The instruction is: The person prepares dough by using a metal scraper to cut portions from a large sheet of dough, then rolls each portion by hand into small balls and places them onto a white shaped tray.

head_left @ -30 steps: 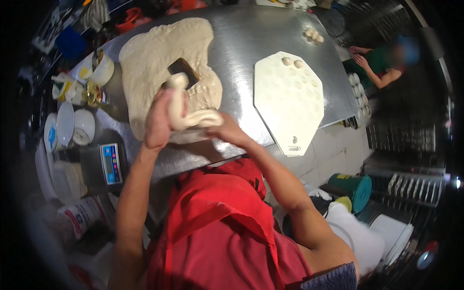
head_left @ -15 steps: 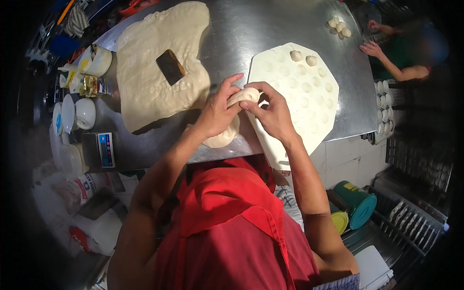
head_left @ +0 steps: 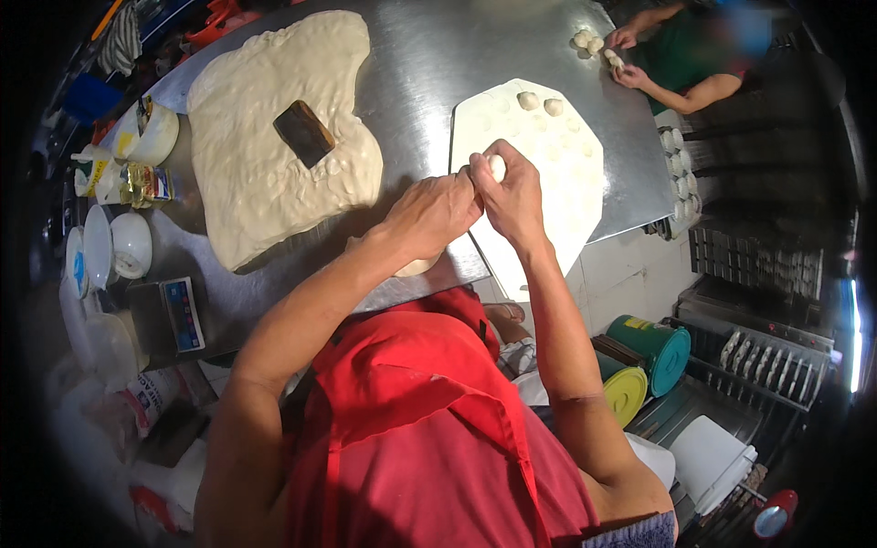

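Above the white octagonal board (head_left: 557, 228), my right hand (head_left: 507, 196) pinches a piece of dough (head_left: 496, 167) that pokes up between thumb and fingers. My left hand (head_left: 434, 205) is closed against it from the left, its fingertips mostly hidden. Another lump of dough (head_left: 416, 267) lies on the steel table (head_left: 411, 73), partly under my left forearm. To the left spreads a large slab of dough (head_left: 274, 205) with a dark rectangular object (head_left: 303, 133) on it. Small dough balls (head_left: 553, 107) sit at the board's far end.
Tubs (head_left: 151, 137), white bowls (head_left: 132, 247) and a scale (head_left: 183, 312) line the table's left. At upper right a co-worker's hands (head_left: 630, 75) handle dough pieces by several balls (head_left: 585, 41). Lidded buckets (head_left: 662, 352) and racks (head_left: 758, 365) stand at lower right.
My hands moved right from the slab to the board with the dough, now gathered smaller and mostly enclosed by my fingers. The co-worker's hands have moved onto dough pieces at the table's edge.
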